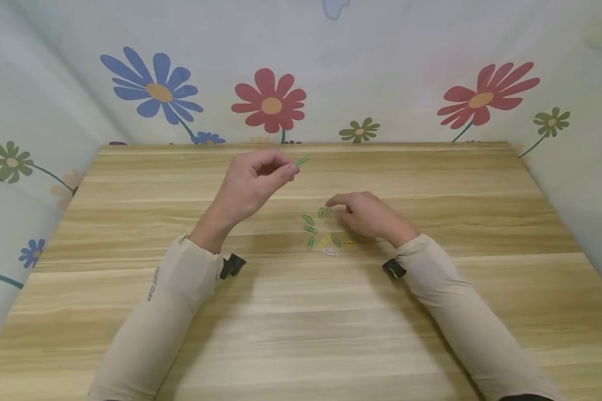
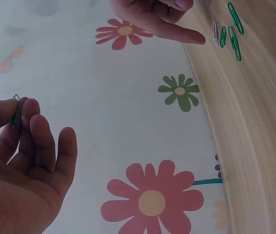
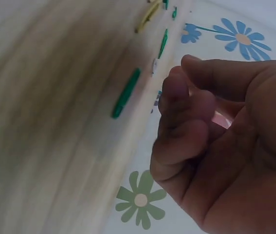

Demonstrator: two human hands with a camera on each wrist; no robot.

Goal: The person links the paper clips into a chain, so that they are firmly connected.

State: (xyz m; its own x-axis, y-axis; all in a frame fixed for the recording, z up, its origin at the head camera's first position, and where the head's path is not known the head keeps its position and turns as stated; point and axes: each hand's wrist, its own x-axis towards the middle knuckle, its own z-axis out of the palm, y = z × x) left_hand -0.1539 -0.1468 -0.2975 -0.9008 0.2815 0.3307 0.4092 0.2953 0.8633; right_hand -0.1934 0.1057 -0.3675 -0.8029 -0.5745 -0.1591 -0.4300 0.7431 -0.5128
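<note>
My left hand (image 1: 253, 181) is raised over the far part of the table, pinching a green paper clip (image 1: 304, 160) between thumb and forefinger. The left wrist view shows this green clip (image 2: 15, 116) held near the fingertips. My right hand (image 1: 368, 214) is low over the table, its forefinger stretched toward a white paper clip (image 1: 330, 211); whether it touches cannot be told. The other right fingers are bent with nothing visible in them. Close by lie several green paper clips (image 1: 308, 219), yellow paper clips (image 1: 325, 241) and another white clip (image 1: 329, 252).
The clips lie loosely on a wood-grain table (image 1: 301, 334). Behind it hangs a pale cloth (image 1: 396, 72) with printed flowers, meeting the table's far edge. Dark wrist cameras (image 1: 233, 266) sit at both sleeve cuffs.
</note>
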